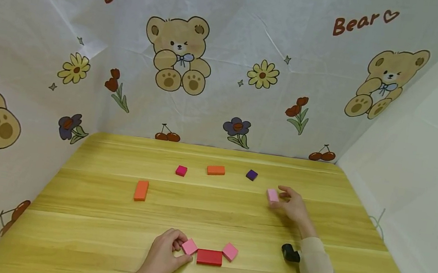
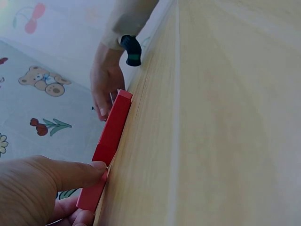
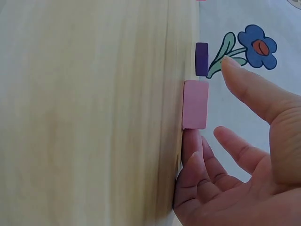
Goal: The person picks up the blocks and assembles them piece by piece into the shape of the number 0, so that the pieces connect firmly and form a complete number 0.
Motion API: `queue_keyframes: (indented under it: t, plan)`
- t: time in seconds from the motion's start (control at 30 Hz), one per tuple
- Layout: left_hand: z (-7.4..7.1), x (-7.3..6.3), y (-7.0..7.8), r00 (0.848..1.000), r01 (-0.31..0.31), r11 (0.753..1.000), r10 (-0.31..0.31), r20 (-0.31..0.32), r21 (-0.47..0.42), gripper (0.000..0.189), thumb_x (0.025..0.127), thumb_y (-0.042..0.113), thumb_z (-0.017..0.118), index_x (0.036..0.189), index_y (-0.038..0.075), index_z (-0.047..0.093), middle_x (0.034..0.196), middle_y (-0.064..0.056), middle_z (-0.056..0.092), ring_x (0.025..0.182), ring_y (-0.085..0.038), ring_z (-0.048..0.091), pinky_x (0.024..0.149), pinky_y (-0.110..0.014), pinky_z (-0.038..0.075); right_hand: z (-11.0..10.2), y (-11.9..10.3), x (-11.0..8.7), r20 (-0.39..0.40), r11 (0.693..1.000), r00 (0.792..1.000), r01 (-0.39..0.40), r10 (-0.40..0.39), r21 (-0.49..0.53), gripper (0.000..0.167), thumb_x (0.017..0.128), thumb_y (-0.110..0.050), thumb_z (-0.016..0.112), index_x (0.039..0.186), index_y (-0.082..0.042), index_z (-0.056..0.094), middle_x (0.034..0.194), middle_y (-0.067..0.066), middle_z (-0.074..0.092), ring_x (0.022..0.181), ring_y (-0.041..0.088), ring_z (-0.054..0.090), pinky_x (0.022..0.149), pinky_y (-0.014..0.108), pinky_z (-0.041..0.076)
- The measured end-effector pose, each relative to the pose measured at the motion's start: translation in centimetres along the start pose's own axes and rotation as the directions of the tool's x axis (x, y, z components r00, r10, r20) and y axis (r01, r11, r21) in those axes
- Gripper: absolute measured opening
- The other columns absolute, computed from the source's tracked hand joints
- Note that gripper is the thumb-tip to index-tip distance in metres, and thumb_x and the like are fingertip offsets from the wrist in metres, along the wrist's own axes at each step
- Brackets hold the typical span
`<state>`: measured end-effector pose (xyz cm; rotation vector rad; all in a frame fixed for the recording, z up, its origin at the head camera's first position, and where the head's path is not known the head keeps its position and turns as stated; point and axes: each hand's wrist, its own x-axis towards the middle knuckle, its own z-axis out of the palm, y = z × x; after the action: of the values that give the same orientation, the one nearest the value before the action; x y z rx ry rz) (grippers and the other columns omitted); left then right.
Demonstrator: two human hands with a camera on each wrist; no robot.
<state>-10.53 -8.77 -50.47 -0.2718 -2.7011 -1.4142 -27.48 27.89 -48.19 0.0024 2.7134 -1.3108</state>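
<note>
On the worktop (image 1: 192, 211), the left hand (image 1: 164, 254) pinches the near pink block (image 1: 189, 247), just beside the red block (image 1: 209, 257). The right hand (image 1: 293, 206), half spread, is at the far pink block (image 1: 272, 195) without clear grip. If the left hand presses unevenly, the red block could shift.

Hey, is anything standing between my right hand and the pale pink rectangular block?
Nothing visible does: your right hand is right at the pale pink rectangular block. The small dark purple block lies beyond it, not between.
</note>
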Motion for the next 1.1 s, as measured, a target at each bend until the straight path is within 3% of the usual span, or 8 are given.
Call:
queue_keyframes:
  t: [0.23,0.57,0.97,1.1]
  plan:
    - [-0.05,-0.03,0.07,1.0,0.004,1.0,-0.004,0.003,0.002,0.036,0.066,0.015,0.09,0.091,0.01,0.065,0.078,0.006,0.054,0.069,-0.002,0.044,0.061,-0.018,0.04,0.25,-0.13,-0.34,0.029,0.999,0.999,0.041,-0.042,0.026,0.08,0.081,-0.013,0.079,0.145,0.008,0.037,0.139,0.032,0.047,0.116,0.042,0.053,0.097,0.047,0.046]
    - [0.14,0.05,-0.25,1.0,-0.013,1.0,0.014,-0.009,0.018,0.036,0.066,0.013,0.09,0.091,0.011,0.064,0.08,0.008,0.055,0.069,-0.001,0.044,0.061,-0.018,0.041,0.24,0.49,-0.15,0.05,0.994,0.993,0.107,-0.108,0.022,0.078,0.079,-0.005,0.079,0.142,0.013,0.037,0.138,0.034,0.046,0.094,0.027,0.058,0.071,0.018,0.048]
    - [0.12,0.14,-0.32,1.0,0.007,1.0,-0.008,0.009,0.021,0.035,0.067,0.012,0.089,0.092,0.012,0.064,0.08,0.008,0.055,0.069,-0.001,0.044,0.062,-0.019,0.041,0.41,0.55,0.05,0.049,0.995,0.996,0.075,-0.078,0.061,0.07,0.081,0.002,0.075,0.141,0.011,0.04,0.138,0.031,0.046,0.09,0.02,0.056,0.066,0.017,0.046]
    - [0.15,0.18,-0.34,1.0,0.011,1.0,-0.012,0.01,0.018,0.034,0.067,0.012,0.089,0.091,0.012,0.064,0.079,0.008,0.054,0.069,-0.001,0.044,0.062,-0.018,0.041,0.44,0.5,-0.02,0.045,0.996,0.996,0.069,-0.071,0.059,0.066,0.083,0.001,0.074,0.14,0.011,0.042,0.131,0.029,0.05,0.089,0.019,0.056,0.064,0.018,0.046]
